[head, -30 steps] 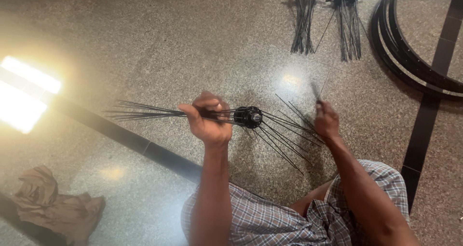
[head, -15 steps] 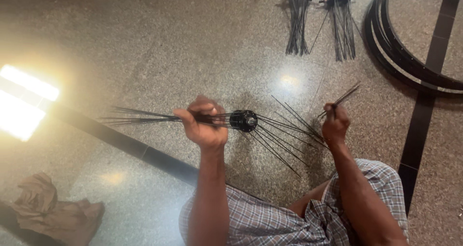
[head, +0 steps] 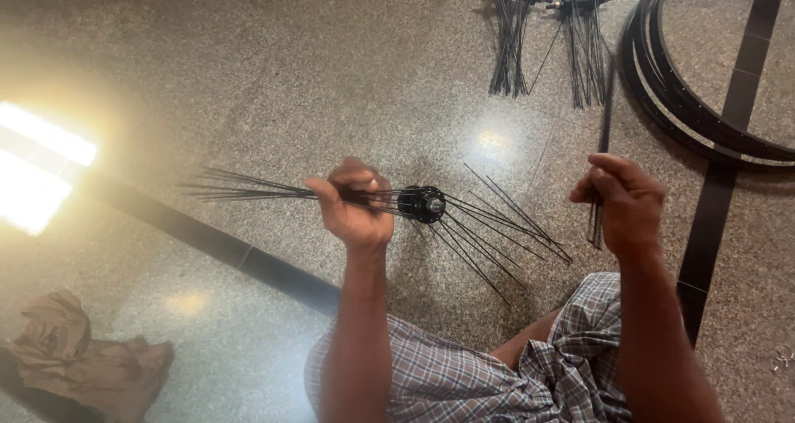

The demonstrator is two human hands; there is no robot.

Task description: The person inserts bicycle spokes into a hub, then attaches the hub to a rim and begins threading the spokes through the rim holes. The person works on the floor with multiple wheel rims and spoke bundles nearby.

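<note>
My left hand (head: 354, 206) grips a bunch of thin black spokes (head: 240, 187) that pass through a small black wheel hub (head: 422, 203), held above the speckled floor. More spokes (head: 497, 224) fan out from the hub toward the lower right. My right hand (head: 625, 201) is closed around a few loose black spokes (head: 604, 116), held nearly upright and apart from the hub.
Two more hubs with hanging spoke bundles (head: 513, 33) (head: 580, 38) lie on the floor at the top. Black wheel rims (head: 662, 91) lie stacked at the top right. A brown crumpled cloth (head: 79, 361) sits at the lower left. Dark floor strips (head: 207, 241) cross the floor.
My right hand has lifted from the fanned spokes near the hub and moved right, now holding a few loose spokes upright. My left hand and the hub have stayed in place.
</note>
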